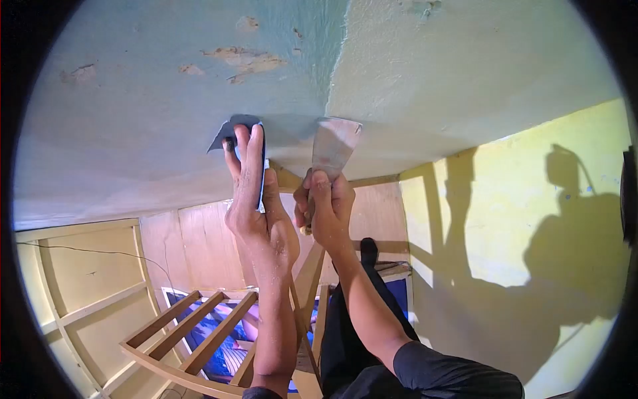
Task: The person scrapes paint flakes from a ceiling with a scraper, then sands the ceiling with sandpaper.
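My left hand (258, 223) is raised with its fingers over a dark grey sheet that looks like sandpaper (243, 120), pinned between fingers and thumb. The sheet lies at or very near the pale blue-green painted surface (159, 126). Beside it, my right hand (329, 206) is closed round a putty knife (337, 143), thumb on the base of its wide, smeared blade. That blade points up, its edge at the border between the bluish and the paler paint. Flaked brown patches (246, 61) mark the surface above my left hand. White dust speckles my left hand and wrist.
A slatted wooden frame (189, 332) stands below on the left, over a colourful printed sheet (222, 352). Cream panelling (86, 279) is at the left, with a thin dark cable across it. The yellow wall (518, 193) at the right carries my shadow.
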Tool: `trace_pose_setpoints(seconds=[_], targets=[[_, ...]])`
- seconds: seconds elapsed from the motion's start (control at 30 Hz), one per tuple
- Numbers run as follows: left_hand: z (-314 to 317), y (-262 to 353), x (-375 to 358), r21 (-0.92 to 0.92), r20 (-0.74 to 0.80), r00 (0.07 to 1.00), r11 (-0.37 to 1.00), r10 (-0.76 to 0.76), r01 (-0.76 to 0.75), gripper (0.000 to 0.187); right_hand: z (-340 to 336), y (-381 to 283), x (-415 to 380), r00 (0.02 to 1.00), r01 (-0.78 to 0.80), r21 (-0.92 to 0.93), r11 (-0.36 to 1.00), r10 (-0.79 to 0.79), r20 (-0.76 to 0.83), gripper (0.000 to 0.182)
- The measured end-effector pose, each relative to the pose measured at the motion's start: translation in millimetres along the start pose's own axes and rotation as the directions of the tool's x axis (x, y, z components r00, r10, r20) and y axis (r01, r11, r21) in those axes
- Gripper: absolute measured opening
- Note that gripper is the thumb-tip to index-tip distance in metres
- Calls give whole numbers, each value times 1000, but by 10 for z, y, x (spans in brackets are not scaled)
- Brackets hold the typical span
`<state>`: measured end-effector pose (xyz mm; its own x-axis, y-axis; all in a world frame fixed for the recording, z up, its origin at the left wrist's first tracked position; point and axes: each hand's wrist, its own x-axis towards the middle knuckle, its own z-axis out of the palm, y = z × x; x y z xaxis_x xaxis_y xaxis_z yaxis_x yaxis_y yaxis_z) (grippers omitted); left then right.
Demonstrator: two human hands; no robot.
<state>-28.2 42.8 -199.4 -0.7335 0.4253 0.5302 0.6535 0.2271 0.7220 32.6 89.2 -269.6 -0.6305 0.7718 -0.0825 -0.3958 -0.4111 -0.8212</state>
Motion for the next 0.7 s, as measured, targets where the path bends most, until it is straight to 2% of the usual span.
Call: trace_pose_setpoints(seconds=[0.03, 0.13, 0.27, 0.4, 0.63, 0.7], targets=[[-5, -1, -4, -7, -1, 1000, 1000, 2, -2, 45, 0, -27, -4, 999, 18, 24, 1000, -19, 31, 32], [-36, -14, -51, 6, 14, 1000, 1000, -8, 8, 45, 25, -11, 35, 999, -7, 9, 1000, 8, -35, 32], [-10, 39, -21, 49, 1, 1000, 998, -29, 29, 46, 16, -63, -5, 1000, -22, 20, 1000, 22, -3, 33], [-5, 23, -27, 25, 8, 1000, 999, -30, 30, 45, -45, 32, 18, 1000, -20, -51, 998, 20, 0, 37], [10, 3, -32, 2, 4, 1000, 1000, -14, 14, 44, -38, 49, 13, 1000, 12, -42, 999, -12, -15, 38], [33, -2, -5, -3, -19, 1000, 1000, 1, -1, 44, -13, 21, -4, 1000, 14, 10, 1000, -13, -18, 34]])
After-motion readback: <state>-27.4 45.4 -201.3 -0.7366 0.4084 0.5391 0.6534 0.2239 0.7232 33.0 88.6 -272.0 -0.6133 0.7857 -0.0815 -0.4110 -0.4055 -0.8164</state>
